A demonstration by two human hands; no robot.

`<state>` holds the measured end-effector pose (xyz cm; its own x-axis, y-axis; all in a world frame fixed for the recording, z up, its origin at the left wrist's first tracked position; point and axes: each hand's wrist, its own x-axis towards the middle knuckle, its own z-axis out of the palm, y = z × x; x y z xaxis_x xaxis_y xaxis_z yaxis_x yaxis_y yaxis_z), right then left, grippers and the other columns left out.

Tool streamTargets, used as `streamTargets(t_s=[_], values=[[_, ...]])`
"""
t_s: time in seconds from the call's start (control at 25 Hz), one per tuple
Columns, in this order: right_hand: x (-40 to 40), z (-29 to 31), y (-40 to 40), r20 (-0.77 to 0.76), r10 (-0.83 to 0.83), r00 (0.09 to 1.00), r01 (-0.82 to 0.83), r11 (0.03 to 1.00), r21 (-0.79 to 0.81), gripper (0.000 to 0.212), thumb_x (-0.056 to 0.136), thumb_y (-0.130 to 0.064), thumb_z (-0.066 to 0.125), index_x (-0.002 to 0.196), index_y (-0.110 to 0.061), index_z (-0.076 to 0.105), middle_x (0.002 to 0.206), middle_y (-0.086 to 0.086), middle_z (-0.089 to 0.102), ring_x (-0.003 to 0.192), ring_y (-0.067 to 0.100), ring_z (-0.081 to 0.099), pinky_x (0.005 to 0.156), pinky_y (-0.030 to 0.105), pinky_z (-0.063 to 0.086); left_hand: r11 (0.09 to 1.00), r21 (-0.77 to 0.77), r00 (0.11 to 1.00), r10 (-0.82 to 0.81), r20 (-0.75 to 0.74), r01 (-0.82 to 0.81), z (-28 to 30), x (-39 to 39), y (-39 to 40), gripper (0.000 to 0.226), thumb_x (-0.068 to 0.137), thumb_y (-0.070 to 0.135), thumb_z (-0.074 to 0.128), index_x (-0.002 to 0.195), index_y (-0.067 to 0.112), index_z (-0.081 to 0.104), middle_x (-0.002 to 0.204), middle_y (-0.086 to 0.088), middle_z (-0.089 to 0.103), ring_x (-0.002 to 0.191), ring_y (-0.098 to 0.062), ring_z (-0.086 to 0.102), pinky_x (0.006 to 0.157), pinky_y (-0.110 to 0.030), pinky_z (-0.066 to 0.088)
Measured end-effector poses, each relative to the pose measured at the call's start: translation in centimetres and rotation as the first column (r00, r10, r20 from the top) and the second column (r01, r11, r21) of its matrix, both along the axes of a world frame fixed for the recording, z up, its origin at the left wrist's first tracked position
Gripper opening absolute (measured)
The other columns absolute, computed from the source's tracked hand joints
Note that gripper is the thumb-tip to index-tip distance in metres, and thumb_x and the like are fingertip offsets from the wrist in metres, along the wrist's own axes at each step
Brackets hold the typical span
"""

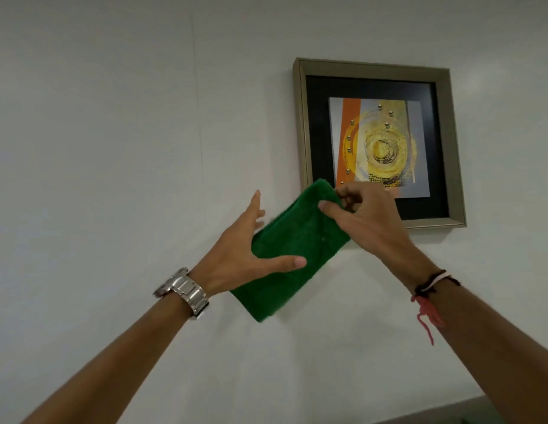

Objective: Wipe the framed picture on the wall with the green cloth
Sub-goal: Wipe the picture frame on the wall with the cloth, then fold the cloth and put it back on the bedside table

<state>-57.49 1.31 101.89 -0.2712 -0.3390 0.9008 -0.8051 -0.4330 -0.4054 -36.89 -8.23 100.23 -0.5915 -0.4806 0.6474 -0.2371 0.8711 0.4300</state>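
The framed picture (376, 87) hangs on the white wall at upper right; it has a dull gold frame, a black mat and an orange and yellow print. The folded green cloth (294, 249) is held in front of the wall, just below the frame's lower left corner. My left hand (242, 252) supports the cloth from behind, thumb pressed on its front, fingers spread. My right hand (367, 218) pinches the cloth's upper edge between thumb and fingers and covers part of the frame's bottom edge.
The white wall (113, 148) fills most of the view, with a thin vertical seam left of the middle. A grey surface edge (468, 411) shows at the bottom right corner.
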Motion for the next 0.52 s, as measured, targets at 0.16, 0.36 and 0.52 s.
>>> streamTargets(t_s=[0.16, 0.36, 0.52], values=[[3.5, -2.1, 0.8, 0.283, 0.238, 0.929, -0.239, 0.97, -0.032, 0.008, 0.084, -0.025, 0.078, 0.088, -0.019, 0.075, 0.082, 0.004, 0.075, 0.078, 0.015, 0.072, 0.069, 0.027, 0.061, 0.96, 0.272, 0.997, -0.071, -0.01, 0.071, -1.3, 5.8, -0.9, 0.064, 0.061, 0.03, 0.093, 0.12, 0.024, 0.068, 0.105, 0.002, 0.081, 0.093, -0.015, 0.078, 0.07, -0.026, 0.064], [8.0, -7.8, 0.8, 0.578, 0.436, 0.69, -0.533, 0.846, -0.002, 0.015, 0.087, -0.018, 0.074, 0.1, -0.01, 0.073, 0.094, 0.004, 0.077, 0.084, 0.016, 0.076, 0.063, 0.025, 0.061, 0.862, 0.469, 0.968, -0.088, -0.234, 0.191, -4.0, 14.4, -1.6, 0.05, 0.057, 0.015, 0.087, 0.106, 0.008, 0.078, 0.107, -0.012, 0.081, 0.097, -0.022, 0.078, 0.07, -0.03, 0.065], [12.1, -13.7, -0.4, 0.665, 0.404, 0.628, -0.596, 0.8, 0.076, 0.015, 0.084, -0.017, 0.078, 0.093, -0.009, 0.071, 0.09, 0.006, 0.076, 0.079, 0.015, 0.075, 0.065, 0.027, 0.062, 0.832, 0.533, 0.954, 0.016, -0.298, 0.153, -8.8, 19.9, -1.7, 0.047, 0.059, 0.015, 0.085, 0.104, 0.008, 0.079, 0.103, -0.012, 0.082, 0.097, -0.022, 0.078, 0.07, -0.028, 0.064]])
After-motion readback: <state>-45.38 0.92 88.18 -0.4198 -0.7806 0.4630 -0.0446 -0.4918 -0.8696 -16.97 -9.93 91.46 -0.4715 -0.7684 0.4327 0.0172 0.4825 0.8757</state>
